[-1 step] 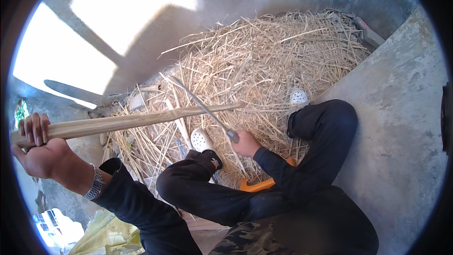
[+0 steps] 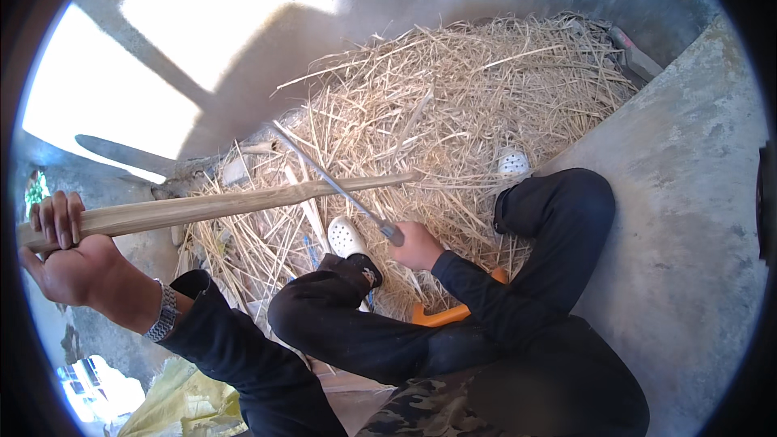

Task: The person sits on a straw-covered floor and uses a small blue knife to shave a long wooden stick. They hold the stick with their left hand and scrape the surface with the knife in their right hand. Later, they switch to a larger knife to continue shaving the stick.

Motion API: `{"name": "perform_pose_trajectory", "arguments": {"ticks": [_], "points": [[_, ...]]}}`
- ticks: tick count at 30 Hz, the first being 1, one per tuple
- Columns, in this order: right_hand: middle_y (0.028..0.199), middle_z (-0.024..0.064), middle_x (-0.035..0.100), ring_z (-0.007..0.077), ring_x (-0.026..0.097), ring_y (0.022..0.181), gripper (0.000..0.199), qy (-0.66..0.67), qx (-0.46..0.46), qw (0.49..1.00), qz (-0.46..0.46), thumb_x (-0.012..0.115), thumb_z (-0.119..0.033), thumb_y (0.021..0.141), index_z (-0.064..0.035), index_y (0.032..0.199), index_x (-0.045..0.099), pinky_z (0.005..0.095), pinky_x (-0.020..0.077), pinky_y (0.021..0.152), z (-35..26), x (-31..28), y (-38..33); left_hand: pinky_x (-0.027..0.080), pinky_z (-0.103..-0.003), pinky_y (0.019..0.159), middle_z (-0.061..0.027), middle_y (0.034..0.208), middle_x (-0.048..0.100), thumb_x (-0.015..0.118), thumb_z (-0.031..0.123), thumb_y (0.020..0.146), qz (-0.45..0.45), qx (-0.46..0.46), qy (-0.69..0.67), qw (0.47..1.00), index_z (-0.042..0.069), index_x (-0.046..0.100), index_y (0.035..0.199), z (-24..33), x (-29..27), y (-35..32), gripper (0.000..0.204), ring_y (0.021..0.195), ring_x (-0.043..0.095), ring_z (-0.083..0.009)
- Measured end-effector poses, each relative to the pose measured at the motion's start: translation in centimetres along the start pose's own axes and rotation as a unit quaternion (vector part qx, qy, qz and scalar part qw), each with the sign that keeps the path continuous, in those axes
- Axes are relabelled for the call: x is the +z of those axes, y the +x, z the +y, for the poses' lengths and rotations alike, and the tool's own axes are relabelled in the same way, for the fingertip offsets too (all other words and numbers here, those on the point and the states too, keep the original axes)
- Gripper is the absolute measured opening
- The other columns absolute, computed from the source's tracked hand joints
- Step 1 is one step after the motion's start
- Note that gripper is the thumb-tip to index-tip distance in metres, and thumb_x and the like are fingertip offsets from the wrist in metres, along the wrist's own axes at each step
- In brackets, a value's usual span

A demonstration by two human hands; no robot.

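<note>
Concrete floor (image 2: 688,218) takes up the right side of what I'm looking at, grey and rough, with a big heap of dry straw (image 2: 461,105) piled on it up toward the far wall. I'm sitting at the near edge of the heap, knees bent in dark trousers, white clogs (image 2: 348,236) tucked into the straw. Across the pile runs a long pale wooden stick (image 2: 243,204); my left hand (image 2: 61,255) has its fingers curled tight round the stick's left end. My right hand (image 2: 417,244) is closed in a fist around the handle of a thin metal blade (image 2: 324,178), which angles up and left over the stick. Something orange (image 2: 441,314) peeks out under my right arm.
</note>
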State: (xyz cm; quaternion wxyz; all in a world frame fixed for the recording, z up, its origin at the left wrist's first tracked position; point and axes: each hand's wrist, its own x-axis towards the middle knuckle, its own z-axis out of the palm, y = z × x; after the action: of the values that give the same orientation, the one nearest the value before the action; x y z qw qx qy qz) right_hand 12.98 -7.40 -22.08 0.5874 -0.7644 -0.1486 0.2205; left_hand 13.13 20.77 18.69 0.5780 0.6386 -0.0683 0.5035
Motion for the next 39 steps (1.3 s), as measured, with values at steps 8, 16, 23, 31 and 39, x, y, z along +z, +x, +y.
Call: {"name": "perform_pose_trajectory", "arguments": {"ticks": [8, 16, 23, 31, 39], "points": [[0.082, 0.0229, 0.066, 0.0352, 0.065, 0.075, 0.028, -0.111, 0.300, 0.944, 0.079, 0.063, -0.016, 0.070, -0.0003, 0.092, 0.065, 0.0426, 0.0492, 0.068, 26.4, -1.4, 0.0, 0.031, -0.023, 0.046, -0.0039, 0.066, 0.036, 0.020, 0.048, 0.101, -0.063, 0.005, -0.053, 0.997, 0.005, 0.037, 0.085, -1.7, 3.6, -0.9, 0.050, 0.046, 0.031, -0.0095], [0.078, 0.0214, 0.064, 0.0350, 0.062, 0.067, 0.025, -0.063, 0.022, 0.998, 0.005, 0.060, -0.016, 0.074, -0.0026, 0.095, 0.065, 0.0422, 0.0471, 0.062, 1.5, 0.4, 0.4, 0.029, -0.023, 0.045, -0.0036, 0.069, 0.036, 0.020, 0.048, 0.102, -0.013, 0.022, 0.004, 1.000, 0.001, 0.041, 0.087, -0.1, 0.3, 0.1, 0.053, 0.048, 0.029, -0.0113], [0.098, 0.0274, 0.066, 0.0319, 0.067, 0.095, 0.040, -0.153, 0.345, 0.926, -0.009, 0.064, -0.026, 0.081, 0.0058, 0.104, 0.064, 0.0390, 0.0512, 0.080, 24.9, -1.9, -1.4, 0.032, -0.022, 0.042, -0.0039, 0.069, 0.040, 0.023, 0.048, 0.102, 0.116, 0.037, 0.066, 0.990, 0.002, 0.043, 0.087, -1.1, 5.4, -1.0, 0.052, 0.049, 0.035, -0.0110], [0.058, 0.0104, 0.055, 0.0228, 0.058, 0.050, 0.017, -0.049, 0.092, 0.994, 0.027, 0.061, -0.012, 0.075, 0.0026, 0.083, 0.059, 0.0372, 0.0465, 0.050, 9.1, 1.0, 0.7, 0.035, -0.024, 0.044, -0.0047, 0.068, 0.040, 0.022, 0.048, 0.102, 0.169, 0.016, 0.076, 0.983, 0.002, 0.042, 0.085, -1.0, 4.5, -1.2, 0.053, 0.050, 0.035, -0.0130], [0.059, 0.0091, 0.055, 0.0215, 0.058, 0.057, 0.014, 0.016, 0.051, 0.998, 0.032, 0.060, -0.013, 0.075, 0.0007, 0.079, 0.059, 0.0356, 0.0450, 0.057, 1.3, 3.5, -0.8, 0.030, -0.025, 0.048, -0.0034, 0.068, 0.035, 0.020, 0.046, 0.103, 0.039, 0.017, 0.021, 0.999, 0.004, 0.038, 0.085, 0.3, 1.1, -1.3, 0.048, 0.048, 0.030, -0.0118]]}}
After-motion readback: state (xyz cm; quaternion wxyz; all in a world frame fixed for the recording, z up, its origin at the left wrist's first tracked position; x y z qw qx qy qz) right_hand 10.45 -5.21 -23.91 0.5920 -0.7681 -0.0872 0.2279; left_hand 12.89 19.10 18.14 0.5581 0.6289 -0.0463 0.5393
